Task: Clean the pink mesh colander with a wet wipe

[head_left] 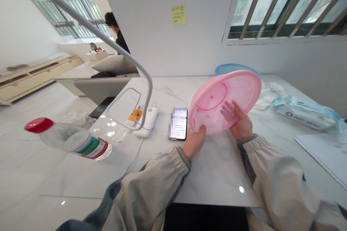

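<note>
A pink plastic colander [214, 95] is held up tilted above the white table, its open side turned toward me. My left hand [194, 140] is closed on its lower left rim, thumb over the inside edge and fingers hidden behind. Near that thumb a thin whitish sheet [210, 124] lies against the inner wall; I cannot tell exactly what it is. My right hand [241, 126] grips the lower right side, its fingers showing through the mesh from behind. Behind the colander, a blue mesh colander or basket [235, 68] is partly hidden.
A phone [178, 124] lies left of my hands. Further left are a white lamp base [148, 124] with a curved arm and a red-capped water bottle [89, 144]. A wipes pack [305, 113], crumpled tissues [267, 95] and paper [325, 153] lie right. A person [116, 30] is beyond the partition.
</note>
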`<state>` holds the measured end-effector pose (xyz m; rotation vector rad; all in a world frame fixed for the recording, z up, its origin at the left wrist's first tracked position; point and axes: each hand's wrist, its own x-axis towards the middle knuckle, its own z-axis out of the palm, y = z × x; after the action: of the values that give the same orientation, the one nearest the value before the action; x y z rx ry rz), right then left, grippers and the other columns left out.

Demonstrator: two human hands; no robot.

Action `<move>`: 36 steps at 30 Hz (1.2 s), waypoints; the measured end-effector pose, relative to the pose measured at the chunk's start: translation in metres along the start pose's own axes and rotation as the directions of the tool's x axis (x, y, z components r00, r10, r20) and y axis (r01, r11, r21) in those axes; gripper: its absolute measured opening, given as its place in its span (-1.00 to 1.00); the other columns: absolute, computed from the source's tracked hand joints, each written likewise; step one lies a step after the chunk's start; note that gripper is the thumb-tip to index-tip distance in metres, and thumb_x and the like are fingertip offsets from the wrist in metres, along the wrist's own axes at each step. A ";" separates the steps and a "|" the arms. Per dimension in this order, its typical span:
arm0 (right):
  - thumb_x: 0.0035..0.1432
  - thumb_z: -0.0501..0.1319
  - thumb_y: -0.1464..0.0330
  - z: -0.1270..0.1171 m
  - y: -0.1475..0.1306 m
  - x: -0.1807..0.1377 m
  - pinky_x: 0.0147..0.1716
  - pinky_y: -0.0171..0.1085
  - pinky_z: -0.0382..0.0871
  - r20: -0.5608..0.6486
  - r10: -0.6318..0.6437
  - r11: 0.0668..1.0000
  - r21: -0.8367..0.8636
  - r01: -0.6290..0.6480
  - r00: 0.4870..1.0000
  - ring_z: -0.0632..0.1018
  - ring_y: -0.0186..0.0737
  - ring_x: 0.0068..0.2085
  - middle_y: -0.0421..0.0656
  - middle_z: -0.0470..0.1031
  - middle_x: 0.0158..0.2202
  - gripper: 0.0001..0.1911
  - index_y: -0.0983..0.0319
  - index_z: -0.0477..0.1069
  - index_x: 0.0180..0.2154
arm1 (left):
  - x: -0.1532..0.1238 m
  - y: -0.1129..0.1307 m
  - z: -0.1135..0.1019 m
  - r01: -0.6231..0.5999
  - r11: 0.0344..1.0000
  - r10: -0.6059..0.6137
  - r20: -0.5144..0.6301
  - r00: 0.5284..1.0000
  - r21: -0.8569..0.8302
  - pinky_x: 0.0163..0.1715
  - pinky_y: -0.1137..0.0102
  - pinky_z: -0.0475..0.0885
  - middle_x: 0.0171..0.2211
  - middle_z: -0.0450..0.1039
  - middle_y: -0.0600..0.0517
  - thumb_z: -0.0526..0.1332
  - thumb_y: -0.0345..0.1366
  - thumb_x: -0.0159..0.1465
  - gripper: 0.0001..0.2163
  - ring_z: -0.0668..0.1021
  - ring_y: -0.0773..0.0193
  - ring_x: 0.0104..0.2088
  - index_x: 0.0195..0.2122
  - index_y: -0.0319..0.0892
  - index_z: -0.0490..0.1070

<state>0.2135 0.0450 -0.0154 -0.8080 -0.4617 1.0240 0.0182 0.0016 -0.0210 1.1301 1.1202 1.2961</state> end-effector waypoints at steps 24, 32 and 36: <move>-0.07 0.67 0.14 -0.013 -0.033 0.016 -0.17 -0.04 0.79 -0.099 -0.510 0.842 -0.257 0.474 0.854 0.74 -0.07 -0.29 -0.08 0.70 -0.31 -0.56 0.31 0.68 -0.28 | 0.007 0.001 -0.009 -0.254 0.957 0.252 0.033 0.967 0.140 0.16 0.15 0.52 0.06 0.64 -0.14 0.28 -0.34 0.33 -0.68 0.64 0.02 0.08 0.10 -0.17 0.59; 0.00 0.63 0.13 -0.011 -0.033 0.013 -0.15 0.03 0.78 -0.089 -0.612 0.762 -0.333 0.556 0.786 0.72 -0.07 -0.28 -0.13 0.66 -0.31 -0.61 0.26 0.68 -0.27 | 0.001 0.014 -0.007 -0.109 0.964 0.119 -0.025 0.993 0.241 -0.18 0.29 0.49 -0.35 0.62 -0.02 0.30 -0.29 0.34 -0.87 0.62 0.12 -0.26 -0.25 -0.22 0.60; 0.00 0.62 0.15 -0.008 -0.031 0.012 -0.17 0.06 0.77 -0.112 -0.589 0.792 -0.277 0.544 0.800 0.69 -0.08 -0.28 -0.14 0.62 -0.31 -0.60 0.28 0.65 -0.25 | 0.000 0.013 -0.006 -0.114 0.966 0.114 0.016 0.993 0.231 -0.11 0.25 0.55 -0.33 0.62 -0.03 0.26 -0.31 0.36 -0.87 0.64 0.09 -0.20 -0.23 -0.22 0.59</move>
<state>0.2420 0.0442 0.0038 -0.8897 -0.6186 0.3211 0.0111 0.0014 -0.0089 1.3854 1.2440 1.2747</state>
